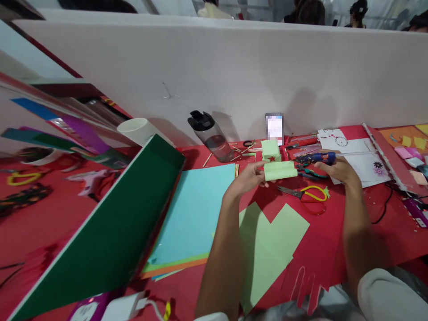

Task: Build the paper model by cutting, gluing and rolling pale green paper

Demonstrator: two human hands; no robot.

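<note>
My left hand [248,179] is closed on one end of a light green paper piece [281,170], folded or rolled into a tube. My right hand [338,168] grips a blue glue gun [316,158], its nozzle pointing left near the paper's right end. A clear glue stick seems to stick out behind it. Just beyond the green paper stands a small light green paper box [270,150] with a red star. Below the hands lie scissors [312,194] with yellow and red handles, and pliers [310,173] partly hidden under the glue gun.
Light green paper sheets [267,249] lie in front of me, blue sheets [200,209] left of them. A dark green board [110,232] leans at the left. A water bottle [214,138] and a phone [274,128] stand by the white partition [214,67].
</note>
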